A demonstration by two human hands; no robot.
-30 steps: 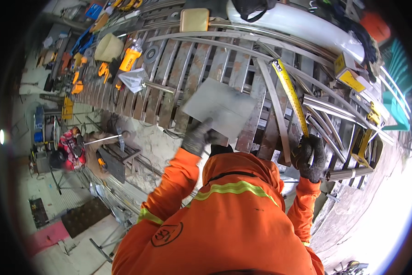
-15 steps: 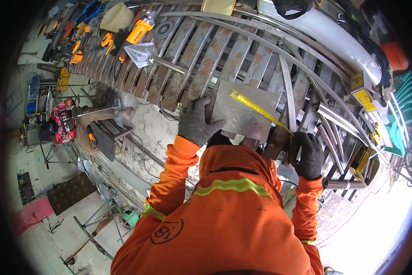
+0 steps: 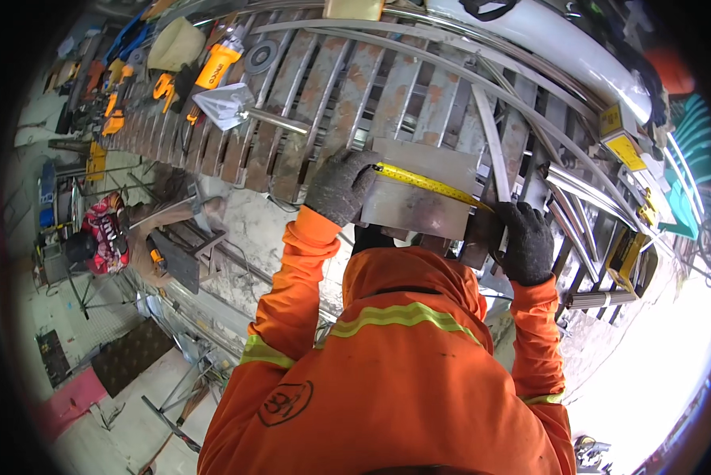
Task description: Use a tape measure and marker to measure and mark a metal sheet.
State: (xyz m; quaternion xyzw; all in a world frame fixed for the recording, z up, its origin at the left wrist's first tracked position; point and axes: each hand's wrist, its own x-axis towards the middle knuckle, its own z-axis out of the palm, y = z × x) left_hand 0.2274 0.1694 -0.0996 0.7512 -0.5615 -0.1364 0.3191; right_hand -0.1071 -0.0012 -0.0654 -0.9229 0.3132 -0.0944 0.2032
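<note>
A flat grey metal sheet (image 3: 421, 212) lies on the slatted metal bench (image 3: 355, 103) in front of me. Across it runs a yellow measuring tape (image 3: 431, 185), sloping slightly down to the right. My left hand (image 3: 341, 188), in a dark grey glove, is closed at the sheet's left edge, its fingertips pinching the tape's free end. The other end of the blade runs to my gloved right hand (image 3: 524, 244), which is wrapped round the tape measure beyond the sheet's right edge. That hand hides the tape's case.
An angle grinder (image 3: 218, 65), a grinding disc (image 3: 261, 57) and a metal tube (image 3: 276, 120) lie on the bench's left side. Metal strips and tubes (image 3: 589, 198) crowd the right, beside a yellow box (image 3: 621, 142). A co-worker (image 3: 106, 233) is at far left.
The tape has turned nearer to level, and its free end has come to my left hand's fingertips. My right hand has moved up slightly. The view has shifted a little.
</note>
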